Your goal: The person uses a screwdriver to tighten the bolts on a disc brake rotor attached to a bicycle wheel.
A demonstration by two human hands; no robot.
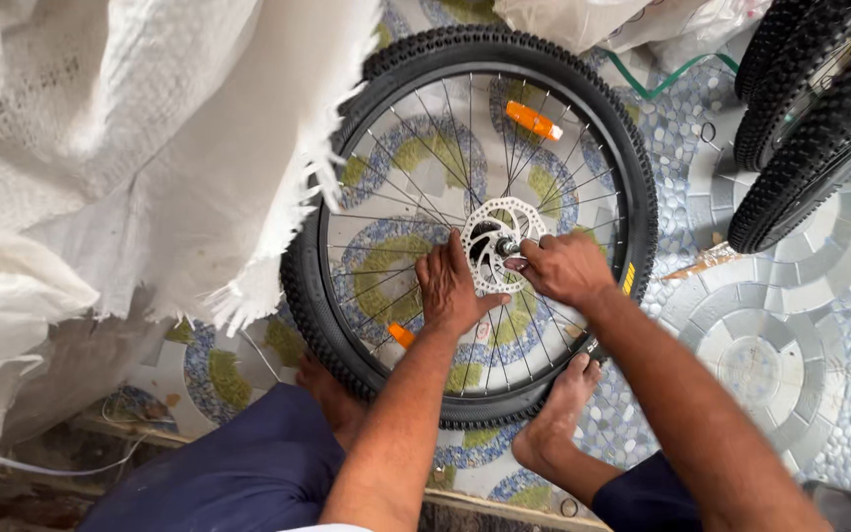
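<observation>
Two hands worked at the hub of a bike wheel (pixel 583 148) lying flat on the floor. Left hand (pixel 450 288) lay w/ fingers nearly straight and close together, pressed on the spokes just beside the brake disc (pixel 500 219). Right hand (pixel 565 268) had fingers curled tight, thumb and forefinger pinched on the axle end (pixel 508 247) at the disc's centre. Bare feet touched the tyre's near edge. Orange reflector (pixel 533 120) sat in the far spokes. Floor (pixel 780 335) was mosaic tile w/ circle patterns; white woven sacks (pixel 130 148) overlapped the wheel at left, more knobbly tyres (pixel 810 128) stood top right.
</observation>
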